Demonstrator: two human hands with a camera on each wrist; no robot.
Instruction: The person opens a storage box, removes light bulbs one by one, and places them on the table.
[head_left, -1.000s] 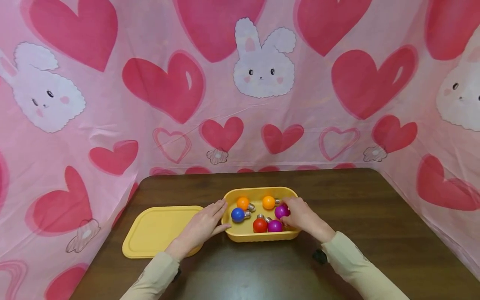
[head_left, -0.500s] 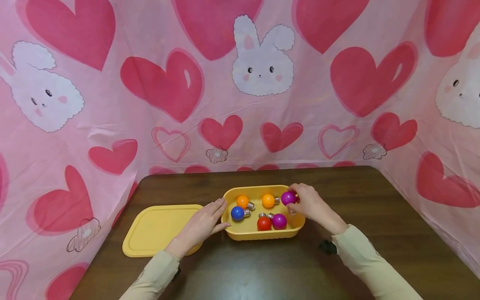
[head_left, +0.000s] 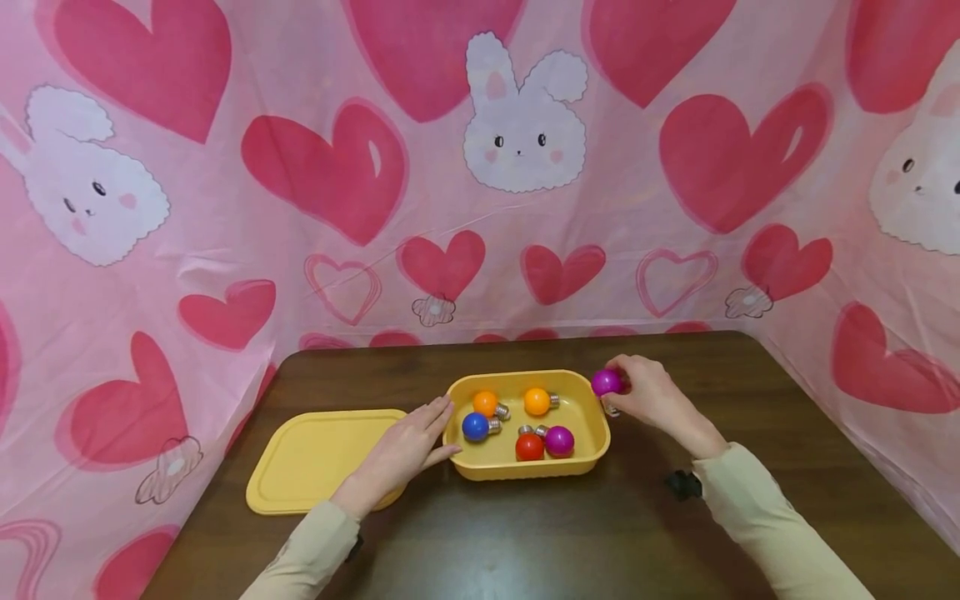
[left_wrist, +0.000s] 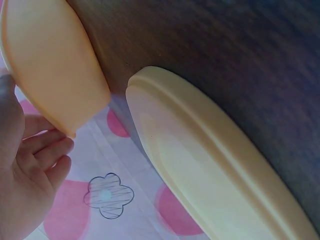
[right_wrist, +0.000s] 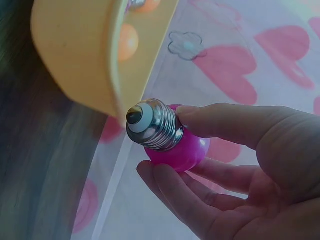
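Observation:
A purple light bulb (head_left: 606, 382) is pinched in my right hand (head_left: 651, 395), just beyond the right end of a yellow plastic box (head_left: 517, 472). In the right wrist view the thumb and fingers grip the bulb's round part, and its metal screw base (right_wrist: 156, 125) points out toward the box. My left hand (head_left: 405, 446) rests its extended fingers against the box's left rim. Inside the box lie two orange bulbs (head_left: 536, 402), a blue bulb (head_left: 475, 427), a red bulb (head_left: 529, 447) and another purple bulb (head_left: 559, 442).
A yellow lid (head_left: 315, 458) lies flat on the dark wooden table (head_left: 480, 542) left of the box, partly under the left forearm. A pink cloth (head_left: 517, 225) printed with hearts and rabbits hangs behind and at both sides.
My right hand has lifted the purple bulb out of the box, up and to the right past its rim. The red bulb and remaining purple bulb shifted slightly right. My left hand stayed put.

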